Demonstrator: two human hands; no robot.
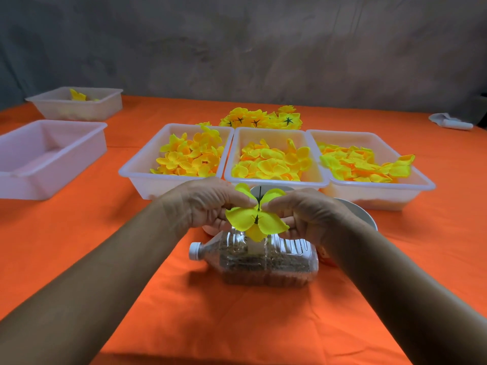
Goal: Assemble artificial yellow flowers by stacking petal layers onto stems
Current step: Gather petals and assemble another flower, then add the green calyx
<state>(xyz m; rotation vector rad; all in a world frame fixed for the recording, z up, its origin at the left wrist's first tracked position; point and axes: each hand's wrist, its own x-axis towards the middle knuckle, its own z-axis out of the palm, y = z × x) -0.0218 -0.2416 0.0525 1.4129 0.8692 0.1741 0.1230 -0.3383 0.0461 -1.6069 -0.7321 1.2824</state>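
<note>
A yellow petal layer (245,219) is threaded on a thin dark green stem (259,197) that sticks up through its middle. My left hand (205,204) pinches the layer from the left and my right hand (303,212) pinches it from the right, both held above a plastic bottle (263,259). Three white trays behind hold loose yellow petals: left tray (137,177), middle tray (274,181), right tray (421,184). A heap of finished flowers (261,118) lies behind the trays.
The bottle lies on its side on the orange tablecloth (105,246), filled with brown grain, cap to the left. White bowls (361,212) sit under my hands. An empty tray (52,154) and another tray (76,104) with a few petals stand far left. A white object (450,122) lies far right.
</note>
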